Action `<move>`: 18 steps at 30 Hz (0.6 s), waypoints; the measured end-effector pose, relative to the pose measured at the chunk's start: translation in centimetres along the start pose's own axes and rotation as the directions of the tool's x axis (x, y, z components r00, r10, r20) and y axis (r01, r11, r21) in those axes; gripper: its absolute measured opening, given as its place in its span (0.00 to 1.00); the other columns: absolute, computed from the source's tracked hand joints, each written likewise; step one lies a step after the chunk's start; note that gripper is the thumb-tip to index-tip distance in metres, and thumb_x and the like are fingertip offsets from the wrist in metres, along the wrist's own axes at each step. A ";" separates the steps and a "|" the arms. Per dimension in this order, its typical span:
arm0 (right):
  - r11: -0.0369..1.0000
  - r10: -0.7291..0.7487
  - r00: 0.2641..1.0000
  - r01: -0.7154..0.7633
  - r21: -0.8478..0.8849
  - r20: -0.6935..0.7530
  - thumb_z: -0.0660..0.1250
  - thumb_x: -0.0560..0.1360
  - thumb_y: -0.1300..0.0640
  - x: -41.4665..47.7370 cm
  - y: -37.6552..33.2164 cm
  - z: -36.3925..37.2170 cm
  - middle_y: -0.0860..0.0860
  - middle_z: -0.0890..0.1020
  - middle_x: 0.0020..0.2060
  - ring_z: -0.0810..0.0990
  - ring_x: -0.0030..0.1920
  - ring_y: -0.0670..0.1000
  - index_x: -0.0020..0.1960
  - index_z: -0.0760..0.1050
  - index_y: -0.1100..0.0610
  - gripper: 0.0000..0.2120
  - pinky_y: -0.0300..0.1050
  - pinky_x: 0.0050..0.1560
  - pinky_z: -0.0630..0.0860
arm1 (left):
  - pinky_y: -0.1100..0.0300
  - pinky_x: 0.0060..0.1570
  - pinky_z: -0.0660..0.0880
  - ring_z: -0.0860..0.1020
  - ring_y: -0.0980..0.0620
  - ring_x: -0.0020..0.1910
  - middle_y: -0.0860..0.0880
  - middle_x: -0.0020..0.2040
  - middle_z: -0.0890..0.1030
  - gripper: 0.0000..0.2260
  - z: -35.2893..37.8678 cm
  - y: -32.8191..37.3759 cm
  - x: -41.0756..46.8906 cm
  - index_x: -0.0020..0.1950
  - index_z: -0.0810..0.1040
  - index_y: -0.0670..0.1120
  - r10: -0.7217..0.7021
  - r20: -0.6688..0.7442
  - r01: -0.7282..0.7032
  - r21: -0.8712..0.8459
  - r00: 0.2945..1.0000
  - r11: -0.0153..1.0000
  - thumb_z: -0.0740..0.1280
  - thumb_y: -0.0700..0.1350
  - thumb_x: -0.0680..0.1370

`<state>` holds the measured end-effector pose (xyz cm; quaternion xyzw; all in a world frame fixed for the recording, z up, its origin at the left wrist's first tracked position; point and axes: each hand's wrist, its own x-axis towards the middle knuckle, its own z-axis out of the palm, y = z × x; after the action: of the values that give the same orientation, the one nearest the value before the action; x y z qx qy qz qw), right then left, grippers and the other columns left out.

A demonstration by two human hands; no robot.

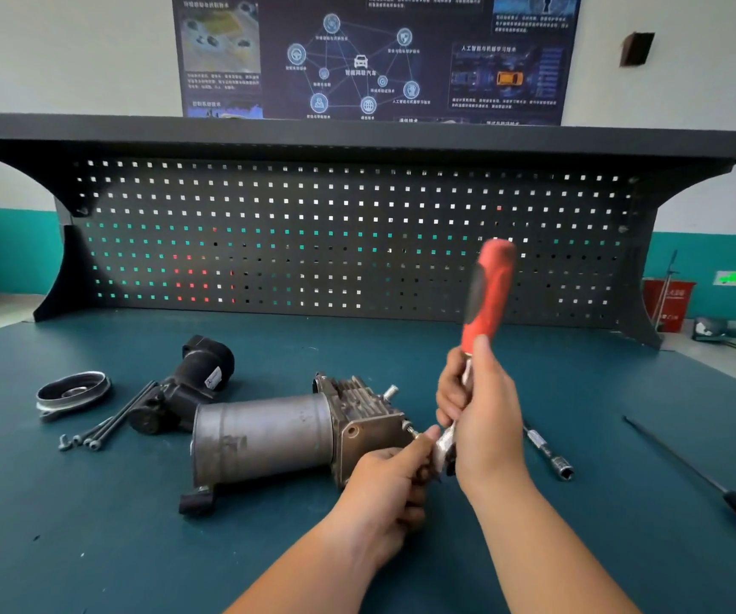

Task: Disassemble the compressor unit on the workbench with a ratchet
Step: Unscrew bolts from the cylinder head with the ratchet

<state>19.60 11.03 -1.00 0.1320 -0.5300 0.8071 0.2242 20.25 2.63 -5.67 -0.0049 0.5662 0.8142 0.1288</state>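
The compressor unit (277, 432), a grey metal cylinder with a finned head, lies on its side on the green workbench (91, 525). A ratchet (488, 290) with a red and black handle stands nearly upright at the unit's right end, its handle blurred. My right hand (481, 414) grips the ratchet's metal shaft just below the handle. My left hand (390, 485) pinches the ratchet's head and socket against the unit's right face, near a protruding bolt (410, 429). The socket itself is hidden by my fingers.
A black removed housing (189, 383), a round end cap (74, 389) and several long bolts (104, 423) lie left of the unit. A socket extension (547, 454) lies to the right, and a yellow-handled screwdriver (711, 485) lies farther right. A perforated back panel (348, 241) stands behind.
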 end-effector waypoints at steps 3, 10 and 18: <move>0.976 -0.116 0.959 0.159 -0.151 0.259 0.59 0.74 0.46 -0.7 0.0 0.2 0.43 0.64 0.22 0.60 0.23 0.42 0.34 0.65 0.57 0.16 0.35 0.27 0.57 | 0.69 0.18 0.53 0.58 0.60 0.19 0.54 0.23 0.68 0.25 0.0 0.0 0.0 0.19 0.72 0.47 0.030 0.025 -0.030 0.003 0.999 1.000 0.65 0.44 0.78; 0.980 -0.103 0.982 0.127 -0.150 0.159 0.58 0.78 0.44 -0.1 -0.4 0.1 0.43 0.63 0.22 0.60 0.23 0.44 0.47 0.72 0.56 0.15 0.38 0.25 0.59 | 0.69 0.19 0.53 0.57 0.60 0.20 0.53 0.24 0.67 0.24 0.0 0.1 0.0 0.20 0.73 0.47 0.058 0.038 -0.058 0.008 0.998 0.998 0.65 0.45 0.78; 0.836 0.463 0.817 -0.274 0.476 -0.344 0.55 0.79 0.44 2.1 -0.2 -2.2 0.44 0.60 0.20 0.57 0.18 0.44 0.39 0.69 0.51 0.15 0.31 0.20 0.57 | 0.70 0.18 0.53 0.58 0.60 0.19 0.53 0.24 0.68 0.22 0.2 0.0 0.1 0.22 0.73 0.48 0.035 0.034 -0.033 -0.070 0.999 0.997 0.67 0.45 0.77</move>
<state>17.92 13.60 -0.79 -0.1205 -0.3005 0.9353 0.1427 20.22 2.85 -5.60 0.0148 0.5352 0.8353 0.1248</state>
